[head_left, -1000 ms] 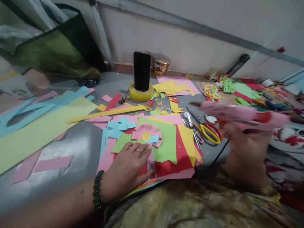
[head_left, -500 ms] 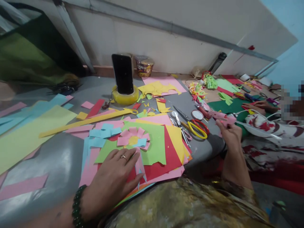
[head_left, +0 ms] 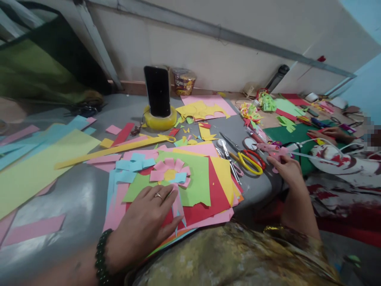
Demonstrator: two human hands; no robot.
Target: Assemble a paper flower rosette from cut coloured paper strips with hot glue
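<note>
My left hand (head_left: pixel 149 214), with a ring and a green bead bracelet, lies flat with fingers stretched over a stack of coloured paper. Its fingertips touch the lower edge of a paper flower (head_left: pixel 159 175) with pink petals, one blue petal and a yellow centre. The flower rests on a torn-edged green sheet (head_left: pixel 198 186). On the right, my right hand (head_left: pixel 288 171) is closed around a pink glue gun (head_left: pixel 272 149), held above the table edge. A long clear glue stick (head_left: pixel 315 157) sticks out of its back.
Yellow-handled scissors (head_left: pixel 250 163) and red-handled ones (head_left: pixel 256 158) lie right of the stack. Behind stand a phone (head_left: pixel 157 91) in a yellow tape roll (head_left: pixel 160 122) and a noodle cup (head_left: pixel 183 82). Paper strips cover the left side. A co-worker's hand (head_left: pixel 333 133) is at far right.
My right hand has brought the glue gun slightly left, toward the scissors. My left hand keeps its place by the flower. The whole view has shifted a little.
</note>
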